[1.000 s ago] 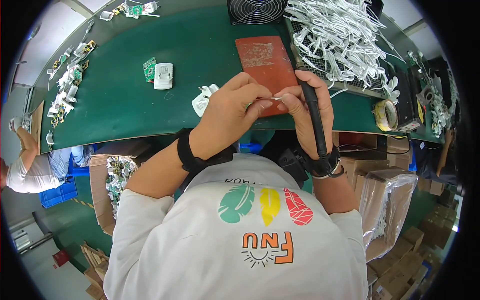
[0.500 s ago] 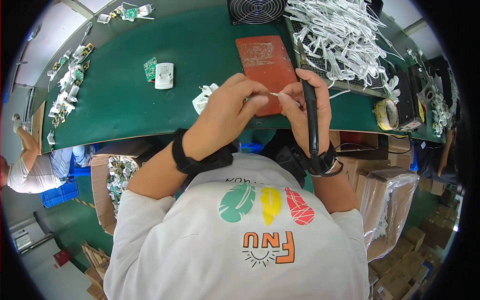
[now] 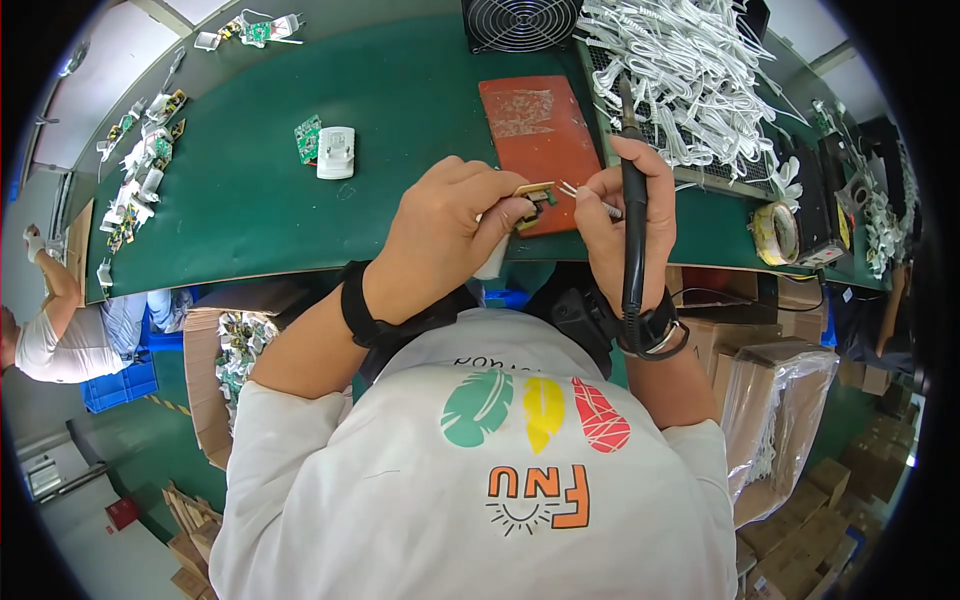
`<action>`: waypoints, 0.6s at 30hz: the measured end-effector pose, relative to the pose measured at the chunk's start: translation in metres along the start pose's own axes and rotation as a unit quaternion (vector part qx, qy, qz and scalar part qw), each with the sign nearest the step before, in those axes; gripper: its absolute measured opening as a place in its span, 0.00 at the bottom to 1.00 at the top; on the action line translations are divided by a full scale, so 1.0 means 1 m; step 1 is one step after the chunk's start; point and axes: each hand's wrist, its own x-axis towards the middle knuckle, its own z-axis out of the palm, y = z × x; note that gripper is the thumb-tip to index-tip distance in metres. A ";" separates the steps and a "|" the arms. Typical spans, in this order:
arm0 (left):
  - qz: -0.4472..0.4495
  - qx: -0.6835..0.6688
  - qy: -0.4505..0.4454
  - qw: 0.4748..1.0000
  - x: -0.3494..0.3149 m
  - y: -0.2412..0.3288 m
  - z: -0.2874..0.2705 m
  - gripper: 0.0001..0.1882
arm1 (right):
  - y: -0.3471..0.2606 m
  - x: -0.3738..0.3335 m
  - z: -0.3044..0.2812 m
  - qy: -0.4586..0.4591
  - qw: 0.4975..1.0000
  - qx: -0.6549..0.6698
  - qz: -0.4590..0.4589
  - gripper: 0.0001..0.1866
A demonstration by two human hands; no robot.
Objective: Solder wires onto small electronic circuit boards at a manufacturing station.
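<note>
My left grip [image 3: 452,215] has a tan circuit board [image 3: 535,188], my right grip [image 3: 608,242] a black soldering iron [image 3: 633,240] and white wire [image 3: 612,210], and toward the green bench [image 3: 230,200]'s near edge is a rust-red pad [image 3: 545,150] blotched grey.

The left forearm [image 3: 310,345] extends forward and inward. The left hand [image 3: 445,215] is held back upward, thumb and index finger closed in a pinch. The right forearm [image 3: 668,390] is nearly straight ahead. The right hand [image 3: 606,238] has its fingers curled in a grip, thumb directed forward. Both hands are near each other, apart, fingertips facing.
</note>
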 end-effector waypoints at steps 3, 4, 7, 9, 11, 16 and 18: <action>-0.043 -0.076 0.011 0.996 0.003 0.002 0.002 0.06 | 0.000 -0.001 0.000 0.005 1.000 0.003 0.011 0.25; -0.043 -0.077 0.010 0.996 0.003 0.003 0.002 0.06 | 0.000 0.000 -0.001 0.004 1.000 -0.001 0.004 0.25; -0.047 -0.083 0.019 0.995 0.003 0.004 0.003 0.06 | 0.001 0.000 -0.001 0.003 1.000 -0.008 -0.010 0.25; -0.038 -0.069 0.017 0.997 0.003 0.004 0.003 0.07 | 0.002 0.000 -0.001 0.013 1.000 -0.003 -0.015 0.25; -0.020 -0.043 0.015 0.999 0.003 0.005 0.003 0.07 | 0.003 0.000 -0.001 0.018 1.000 0.000 -0.017 0.25; 0.006 -0.006 0.027 1.000 0.001 0.007 0.005 0.08 | 0.007 -0.001 0.000 0.022 0.999 -0.017 -0.020 0.24; 0.043 0.039 0.034 0.998 0.001 0.009 0.007 0.10 | 0.006 -0.001 0.002 0.027 0.999 -0.020 -0.019 0.24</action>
